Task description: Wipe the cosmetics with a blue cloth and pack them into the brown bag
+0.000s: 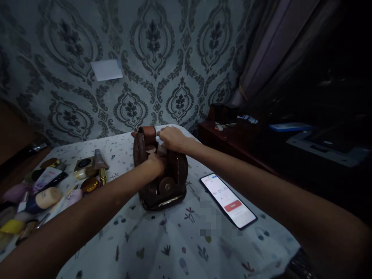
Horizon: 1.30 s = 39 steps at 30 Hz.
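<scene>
A small dark brown leather bag (pixel 162 186) stands upright on a white cloth with a small flower print (pixel 174 244). My left hand (pixel 155 162) is pushed down into the bag's open top, so its fingers are hidden. At the bag's top edge my right hand (pixel 171 138) is closed on something white (pixel 159 140) that I cannot make out. A brown strap (pixel 148 133) arches over the far side of the bag.
Several cosmetics lie at the left: tubes, compacts and a pink sponge (pixel 46 186). A phone (pixel 228 200) showing a running timer lies to the right of the bag. A dark wooden side table (pixel 232 135) with small items stands at the right, by a curtain.
</scene>
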Each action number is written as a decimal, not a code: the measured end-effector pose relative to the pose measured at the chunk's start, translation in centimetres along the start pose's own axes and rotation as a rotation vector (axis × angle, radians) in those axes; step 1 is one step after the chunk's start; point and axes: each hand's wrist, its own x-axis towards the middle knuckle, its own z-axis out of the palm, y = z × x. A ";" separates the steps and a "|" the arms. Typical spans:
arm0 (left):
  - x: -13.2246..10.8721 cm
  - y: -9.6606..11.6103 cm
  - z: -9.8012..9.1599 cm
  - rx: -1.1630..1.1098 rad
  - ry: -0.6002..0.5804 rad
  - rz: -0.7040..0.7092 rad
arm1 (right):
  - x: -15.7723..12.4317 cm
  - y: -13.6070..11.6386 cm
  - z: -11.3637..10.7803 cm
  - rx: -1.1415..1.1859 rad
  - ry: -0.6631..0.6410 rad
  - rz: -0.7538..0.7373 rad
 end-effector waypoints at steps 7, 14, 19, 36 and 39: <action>-2.4 0.2 -4.1 -0.028 -0.080 0.038 | -0.3 0.1 -0.3 0.058 0.002 0.000; -5.4 -3.5 -6.9 -0.455 0.318 0.161 | -0.5 1.7 -0.5 0.380 0.130 0.058; -10.1 -5.5 -5.7 -0.859 0.694 -0.048 | -2.3 2.3 -0.3 0.449 0.347 0.107; -20.0 -7.1 7.2 -0.753 0.599 -0.339 | -9.1 0.6 -0.4 0.788 0.711 0.141; -21.5 -7.0 8.8 -0.669 0.579 -0.369 | -10.2 -1.5 -1.1 0.868 0.737 0.069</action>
